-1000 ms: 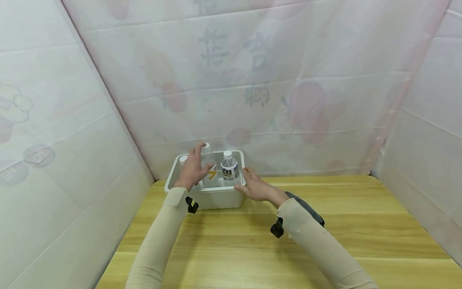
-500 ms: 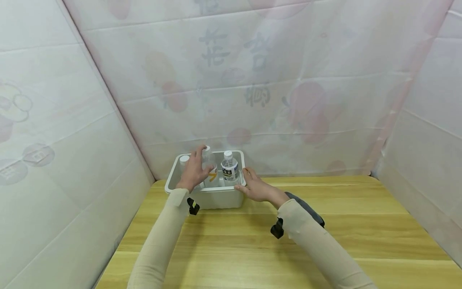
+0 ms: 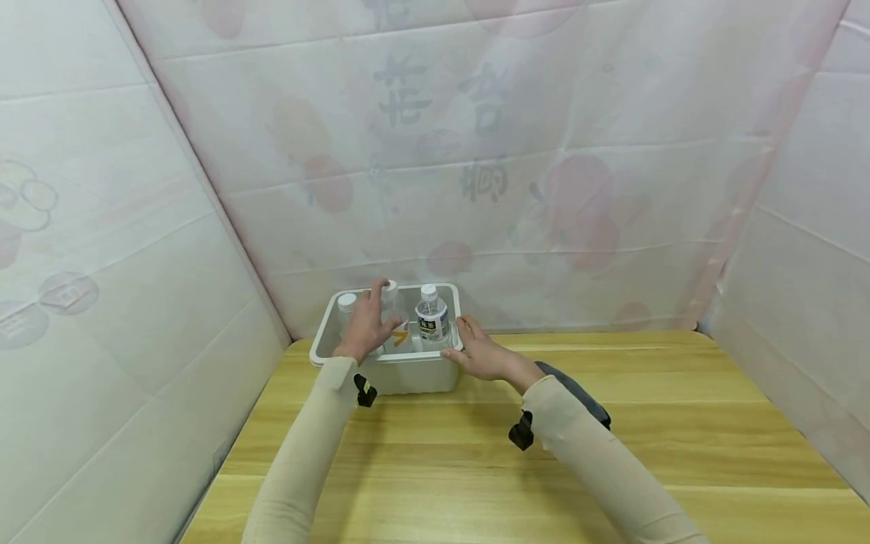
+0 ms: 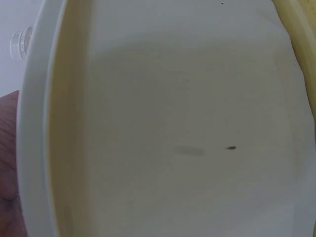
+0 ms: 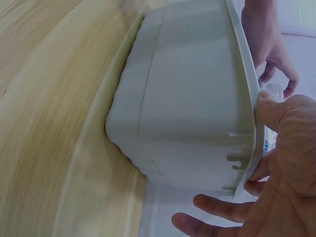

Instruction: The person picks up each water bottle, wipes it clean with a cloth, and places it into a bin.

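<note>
A white plastic bin (image 3: 408,375) stands on the wooden table against the back wall. My left hand (image 3: 363,329) reaches over its near rim and grips the upper part of a clear bottle (image 3: 399,335) with a white cap and an orange mark. That bottle stands upright inside the bin, its base hidden. My right hand (image 3: 484,355) holds the bin's right front corner; in the right wrist view the thumb lies on the rim (image 5: 249,84). Two more capped bottles are in the bin: a labelled bottle (image 3: 432,321) at right and a partly hidden bottle (image 3: 346,304) at left.
A dark grey object (image 3: 578,393) lies on the table (image 3: 476,468) partly behind my right forearm. Printed fabric walls (image 3: 544,189) close off the back and both sides. In the left wrist view the bin's near wall (image 4: 187,98) fills most of the picture.
My left hand has lowered slightly, and the bottle in it has sunk a little deeper into the bin. The right hand has kept its place at the corner.
</note>
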Motion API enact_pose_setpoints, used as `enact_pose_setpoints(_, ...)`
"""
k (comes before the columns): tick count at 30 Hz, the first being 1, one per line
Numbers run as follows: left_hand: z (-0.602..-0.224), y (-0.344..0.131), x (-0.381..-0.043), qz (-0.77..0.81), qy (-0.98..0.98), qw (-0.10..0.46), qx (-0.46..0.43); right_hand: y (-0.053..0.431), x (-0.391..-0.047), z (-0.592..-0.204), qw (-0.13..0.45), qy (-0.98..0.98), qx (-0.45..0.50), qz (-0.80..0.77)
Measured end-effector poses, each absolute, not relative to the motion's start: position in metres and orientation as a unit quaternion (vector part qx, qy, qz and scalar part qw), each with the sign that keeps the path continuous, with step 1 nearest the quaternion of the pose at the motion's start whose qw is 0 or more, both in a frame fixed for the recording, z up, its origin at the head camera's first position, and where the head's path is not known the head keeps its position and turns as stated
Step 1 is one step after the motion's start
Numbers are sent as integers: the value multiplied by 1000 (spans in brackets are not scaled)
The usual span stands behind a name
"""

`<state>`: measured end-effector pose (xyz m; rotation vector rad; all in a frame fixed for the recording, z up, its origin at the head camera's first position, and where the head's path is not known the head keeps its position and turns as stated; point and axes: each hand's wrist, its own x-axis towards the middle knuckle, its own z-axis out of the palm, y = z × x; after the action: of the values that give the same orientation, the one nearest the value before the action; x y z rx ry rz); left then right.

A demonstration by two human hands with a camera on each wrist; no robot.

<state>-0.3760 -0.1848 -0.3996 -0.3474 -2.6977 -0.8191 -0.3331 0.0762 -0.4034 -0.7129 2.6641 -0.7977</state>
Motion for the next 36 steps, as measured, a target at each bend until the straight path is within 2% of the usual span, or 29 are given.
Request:
enact_pose_setpoints(13, -408, -183, -377, -296, -944, 94, -110, 78, -333, -404, 135, 920, -242, -278)
enact_pose_setpoints(36, -410, -179, -373, -291, -945, 101, -109, 78, -328, -402, 144, 914, -245, -290)
